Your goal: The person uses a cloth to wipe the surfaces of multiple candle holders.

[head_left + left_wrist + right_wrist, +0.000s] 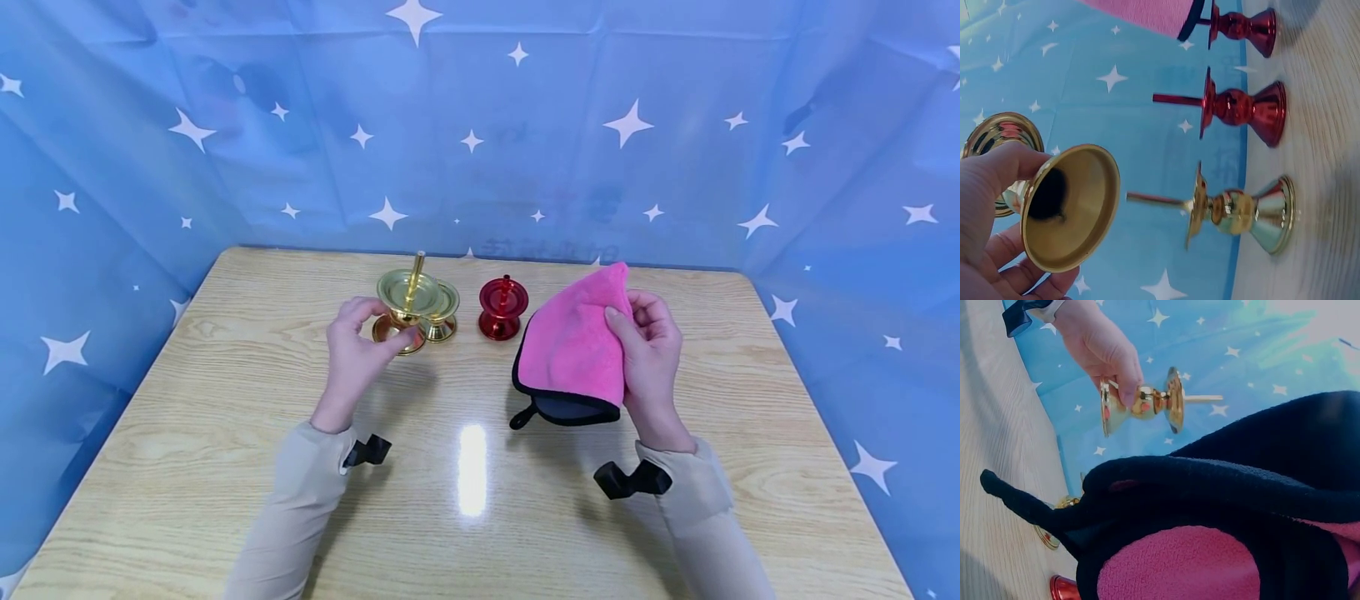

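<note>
My left hand grips a gold candlestick around its lower part, lifted off the table; the left wrist view shows its hollow base from below. A second gold candlestick stands upright on the table just behind it. To the right of that stands a red candlestick. Another red candlestick shows in the left wrist view, hidden behind the cloth in the head view. A pink cloth with black edging and a hanging loop is pinched by my right hand and held above the table.
The wooden table carries the standing candlesticks near its back edge. A blue curtain with white stars surrounds the back and sides. Wrist cameras are strapped to both forearms, over light sleeves.
</note>
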Demonstrator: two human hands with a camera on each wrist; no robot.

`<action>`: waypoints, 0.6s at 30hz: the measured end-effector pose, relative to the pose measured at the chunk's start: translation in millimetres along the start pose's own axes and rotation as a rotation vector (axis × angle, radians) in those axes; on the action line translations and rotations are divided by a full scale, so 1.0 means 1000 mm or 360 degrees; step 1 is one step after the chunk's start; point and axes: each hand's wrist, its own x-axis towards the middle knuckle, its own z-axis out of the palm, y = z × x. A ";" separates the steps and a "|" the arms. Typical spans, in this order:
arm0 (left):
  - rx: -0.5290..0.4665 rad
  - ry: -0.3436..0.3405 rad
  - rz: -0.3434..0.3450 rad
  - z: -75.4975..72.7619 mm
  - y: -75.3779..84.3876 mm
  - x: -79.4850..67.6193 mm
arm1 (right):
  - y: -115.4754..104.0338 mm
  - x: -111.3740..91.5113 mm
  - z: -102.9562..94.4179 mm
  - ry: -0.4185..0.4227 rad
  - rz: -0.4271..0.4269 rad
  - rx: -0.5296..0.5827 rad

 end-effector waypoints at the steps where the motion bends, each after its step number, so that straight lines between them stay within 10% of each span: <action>1: -0.0006 -0.0009 0.0017 0.001 0.001 0.000 | 0.000 0.000 0.000 -0.0008 -0.0007 -0.0007; 18: -0.0016 -0.0168 0.0053 0.030 0.027 -0.009 | 0.000 -0.005 0.009 -0.0078 0.0093 -0.0021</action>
